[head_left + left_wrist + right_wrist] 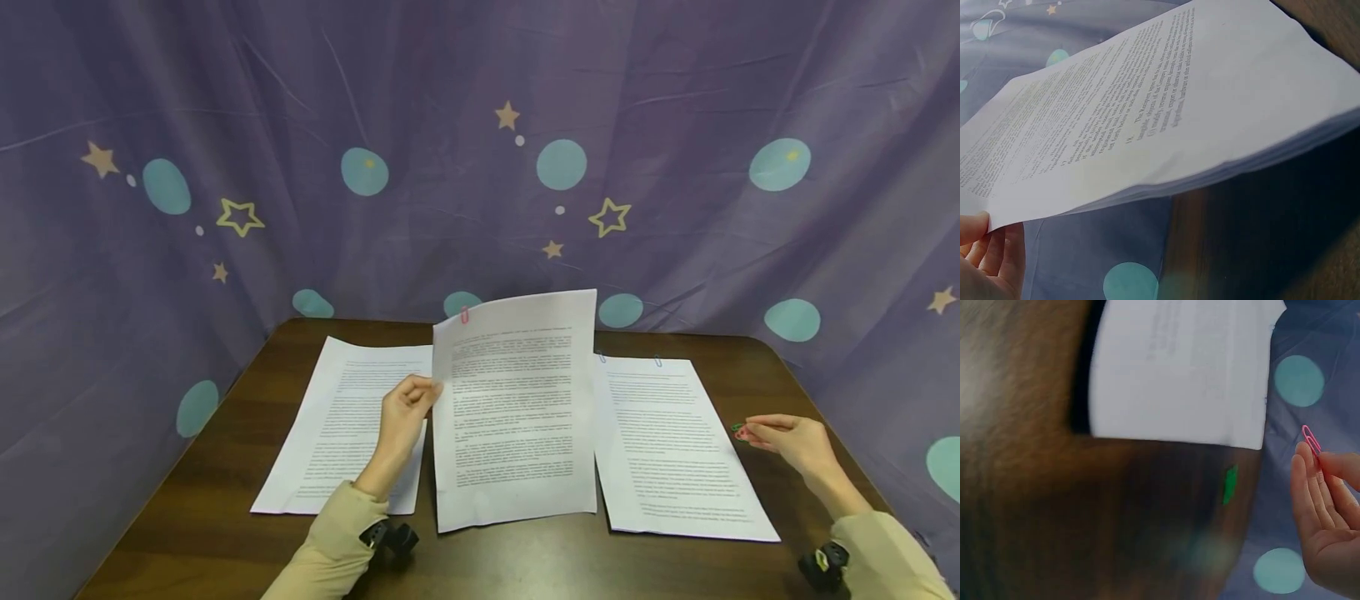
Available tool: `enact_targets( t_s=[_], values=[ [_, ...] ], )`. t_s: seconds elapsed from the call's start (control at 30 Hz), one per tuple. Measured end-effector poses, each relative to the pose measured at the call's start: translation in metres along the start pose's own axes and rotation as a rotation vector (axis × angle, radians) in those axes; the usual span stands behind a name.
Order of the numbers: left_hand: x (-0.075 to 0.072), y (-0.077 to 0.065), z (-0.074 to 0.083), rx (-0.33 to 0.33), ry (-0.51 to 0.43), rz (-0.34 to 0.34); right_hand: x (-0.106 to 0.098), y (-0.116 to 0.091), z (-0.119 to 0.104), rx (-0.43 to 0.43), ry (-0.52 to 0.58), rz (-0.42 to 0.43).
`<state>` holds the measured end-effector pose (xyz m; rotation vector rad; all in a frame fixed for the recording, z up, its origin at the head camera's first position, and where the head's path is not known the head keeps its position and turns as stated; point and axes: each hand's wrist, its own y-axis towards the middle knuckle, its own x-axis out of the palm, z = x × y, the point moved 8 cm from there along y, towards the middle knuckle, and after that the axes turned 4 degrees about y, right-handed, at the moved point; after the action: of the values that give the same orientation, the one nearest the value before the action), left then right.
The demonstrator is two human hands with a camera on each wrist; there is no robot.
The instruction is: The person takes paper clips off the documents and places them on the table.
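Head view shows a printed paper stack (517,425) raised at the middle of the worktop (517,562), standing tilted with its text facing the wearer; whether its lower edge touches the worktop cannot be determined. The left hand (405,408) pinches the left edge between thumb and fingers. One attached clip (464,315), pink, sits on the top edge toward the left corner. Several layers show along an edge in the left wrist view. Assessed handling: light, floppy, easily creased, with loose sheets liable to slide; best held near the clipped edge or by both side margins, gently. The right hand (798,446) grasps a loose pink clip (1310,440) by the fingertips, one end protruding; judged small, springy and easy to drop. Below that hand's level, a green item (1230,485) lies on the worktop, too blurred to identify. Beside the raised stack lie a left pile (360,417) and a right pile (682,458), the latter bearing two blue clips (658,361) at its top edge. Behind hangs a patterned purple curtain (442,92).
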<state>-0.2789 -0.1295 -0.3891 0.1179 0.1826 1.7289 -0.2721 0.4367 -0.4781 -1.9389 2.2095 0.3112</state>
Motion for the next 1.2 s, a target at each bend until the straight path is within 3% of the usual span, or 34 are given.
enact_targets(
  t_s=[0.23, 0.8, 1.2],
  values=[
    [-0.001, -0.001, -0.001, -0.004, 0.016, 0.01, 0.012, -0.021, -0.029, 0.054, -0.107, 0.01],
    [-0.002, -0.004, 0.0, -0.009, 0.013, 0.027, 0.007, -0.021, -0.009, 0.117, -0.127, -0.001],
    [-0.001, -0.004, 0.001, 0.004, 0.012, 0.012, 0.0, -0.023, -0.012, 0.107, -0.408, 0.095]
  ],
)
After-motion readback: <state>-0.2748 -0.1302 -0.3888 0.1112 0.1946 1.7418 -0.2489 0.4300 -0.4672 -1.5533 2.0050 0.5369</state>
